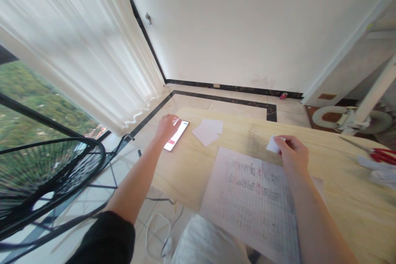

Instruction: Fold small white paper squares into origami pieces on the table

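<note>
My left hand is at the far left edge of a lit smartphone, fingers bent around its upper side and covering part of the screen. The phone lies on the wooden table, near its left edge. Pinched between the thumb and fingers of my right hand is a small white piece of paper, just above the tabletop. Between the hands lie overlapping white paper pieces. Nearer me, an open lined notebook with black and red handwriting reaches the table's front edge, partly hidden by my right forearm.
Red-handled scissors and crumpled paper are at the table's right end. A black woven chair stands on the left by the white curtain. Cables lie on the floor, and a red can stands by the wall.
</note>
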A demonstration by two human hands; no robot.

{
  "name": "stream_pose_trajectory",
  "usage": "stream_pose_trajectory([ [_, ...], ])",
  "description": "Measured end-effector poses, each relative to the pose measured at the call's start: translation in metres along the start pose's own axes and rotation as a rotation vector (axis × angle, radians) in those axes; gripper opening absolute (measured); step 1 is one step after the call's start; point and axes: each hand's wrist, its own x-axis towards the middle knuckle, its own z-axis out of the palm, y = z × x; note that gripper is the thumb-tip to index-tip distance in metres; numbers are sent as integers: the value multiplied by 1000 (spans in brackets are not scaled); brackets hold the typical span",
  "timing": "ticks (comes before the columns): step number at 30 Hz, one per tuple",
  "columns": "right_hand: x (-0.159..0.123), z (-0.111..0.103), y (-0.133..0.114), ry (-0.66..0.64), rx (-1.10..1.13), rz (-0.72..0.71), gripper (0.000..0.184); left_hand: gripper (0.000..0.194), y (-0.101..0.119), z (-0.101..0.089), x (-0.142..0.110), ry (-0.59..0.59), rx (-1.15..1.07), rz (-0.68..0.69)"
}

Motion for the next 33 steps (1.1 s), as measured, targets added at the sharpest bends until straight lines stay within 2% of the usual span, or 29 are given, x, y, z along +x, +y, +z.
stream_pose_trajectory([
  [2, 0, 1, 1, -4, -9, -8, 22, 43, 23, 5, -5, -121, 0, 95],
  [4, -1, 0, 1, -1, -26, -17, 21, 49, 46, 13, -9, -207, 65, 115],
  [7, -1, -2, 0, 1, -41, -22, 24, 57, 71, 20, -10, -244, 138, 87],
  [9, 0, -3, 0, -3, -39, -19, 26, 58, 79, 22, -8, -263, 169, 84],
  [17, 0, -1, -1, 14, -24, -12, 24, 62, 76, 26, 13, -420, 107, -26],
  [23, -2, -2, -3, 2, -33, -14, 25, 63, 74, 32, 29, -572, 49, -49],
  [29, -1, -2, -3, -10, -15, -20, 27, 69, 73, 31, 33, -616, 57, -78],
  [33, -2, -2, -3, -13, -11, -17, 27, 66, 78, 24, 32, -630, 50, -77],
])
